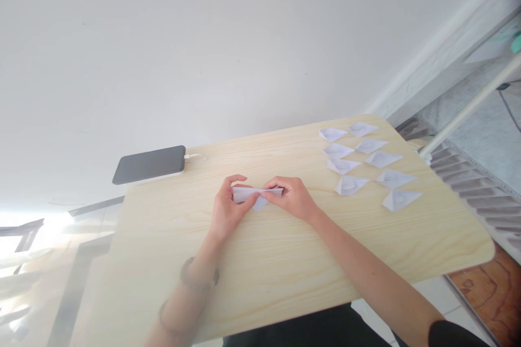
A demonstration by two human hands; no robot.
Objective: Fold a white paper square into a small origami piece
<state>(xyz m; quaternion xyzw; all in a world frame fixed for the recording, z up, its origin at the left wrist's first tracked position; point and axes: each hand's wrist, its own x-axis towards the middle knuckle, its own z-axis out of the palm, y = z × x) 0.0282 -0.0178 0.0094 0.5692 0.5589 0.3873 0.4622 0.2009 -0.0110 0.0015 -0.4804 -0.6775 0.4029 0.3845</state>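
Note:
Between my two hands, just above the middle of the table, is a small folded white paper (pixel 243 193) with a pointed flap hanging below it. My left hand (pixel 230 207) pinches its left part, thumb along the near side and index finger raised and curved. My right hand (pixel 293 196) grips the right part, with its thumb and fingertips meeting the left thumb near the paper's centre. Fingers behind the paper are partly hidden. To the right, several folded white paper boats (pixel 352 185) lie in two rough columns.
The pale wood-grain table (pixel 260 260) stands against a white wall (pixel 228 54). At its far left corner lies a dark-screened phone (pixel 150 165) with a white cable (pixel 195 156) plugged in. A white pole (pixel 468 105) slants past the right edge.

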